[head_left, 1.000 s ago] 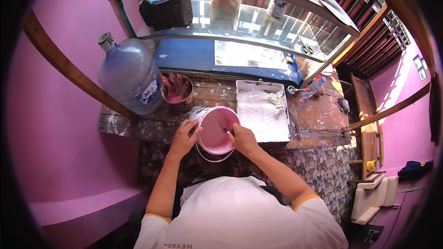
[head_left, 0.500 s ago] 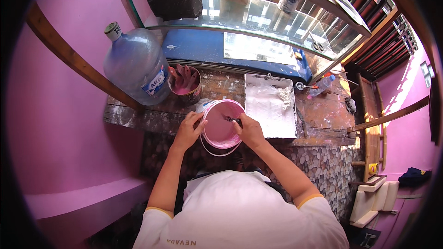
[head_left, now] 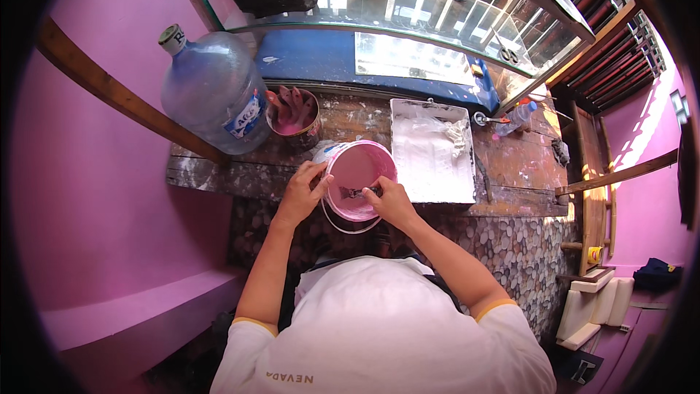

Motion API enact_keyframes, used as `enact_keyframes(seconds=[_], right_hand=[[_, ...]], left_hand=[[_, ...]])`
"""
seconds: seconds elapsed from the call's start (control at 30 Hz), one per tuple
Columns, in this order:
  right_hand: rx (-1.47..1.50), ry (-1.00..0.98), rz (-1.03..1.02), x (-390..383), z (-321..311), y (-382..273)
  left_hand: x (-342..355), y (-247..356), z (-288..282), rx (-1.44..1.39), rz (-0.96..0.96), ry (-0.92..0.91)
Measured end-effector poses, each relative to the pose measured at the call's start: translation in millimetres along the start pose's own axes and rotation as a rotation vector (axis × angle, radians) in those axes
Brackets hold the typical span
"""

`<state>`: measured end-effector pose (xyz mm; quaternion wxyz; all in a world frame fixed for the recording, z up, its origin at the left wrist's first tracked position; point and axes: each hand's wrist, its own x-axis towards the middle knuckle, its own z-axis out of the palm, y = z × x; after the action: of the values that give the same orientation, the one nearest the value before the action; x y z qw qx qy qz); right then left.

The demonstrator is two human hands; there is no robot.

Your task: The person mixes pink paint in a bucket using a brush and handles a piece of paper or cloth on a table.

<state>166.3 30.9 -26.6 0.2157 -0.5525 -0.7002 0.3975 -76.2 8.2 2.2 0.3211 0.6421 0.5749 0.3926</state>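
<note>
A white bucket (head_left: 391, 157) with a wire handle holds pink paint and sits at the front edge of the wooden table. My left hand (head_left: 299, 193) grips its left rim, thumb inside and fingers outside. In my right hand (head_left: 391, 201), at the bucket's right side, is a dark brush-like tool (head_left: 354, 192) with pale speckles. Its far end reaches into the paint, so the tip is hidden. Right of the bucket lies a white paint tray (head_left: 430, 164) with pale paint and a crumpled clear bag. Behind to the left stands a tin (head_left: 306, 131) with pink-smeared brushes.
A large clear water jug (head_left: 211, 91) stands at the table's left. Behind, a glass display case (head_left: 350, 25) rises over a blue board (head_left: 306, 66). A ladle-like tool (head_left: 485, 119) and a small plastic bottle (head_left: 518, 118) lie to the right. A wooden post (head_left: 124, 95) slants at left.
My right hand has moved the tool down and toward the near side of the bucket, its end now pointing left. The left hand keeps its hold on the rim. The whole view has shifted slightly.
</note>
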Motion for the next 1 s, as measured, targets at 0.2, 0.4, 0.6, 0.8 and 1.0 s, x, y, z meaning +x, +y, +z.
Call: enact_keyframes(seconds=[0.2,0.4,0.6,0.8,1.0], right_hand=[[0.245,0.084,0.151,13.6,13.1,8.1],[-0.062,0.287,-0.114,11.6,-8.2,-7.3],[-0.323,0.293,-0.253,14.7,-5.3,-3.6],[-0.304,0.125,-0.501,9.3,11.6,-17.0],[-0.334,0.176,-0.393,5.0,-0.2,-7.9]], left_hand=[[0.3,2.2,0.6,-0.005,0.013,0.006],[-0.9,-0.7,0.3,-0.005,0.025,0.014],[2.0,6.1,3.3,0.014,0.006,-0.034],[3.6,2.8,2.2,0.006,0.025,-0.033],[3.6,3.6,1.4,0.012,0.013,-0.024]])
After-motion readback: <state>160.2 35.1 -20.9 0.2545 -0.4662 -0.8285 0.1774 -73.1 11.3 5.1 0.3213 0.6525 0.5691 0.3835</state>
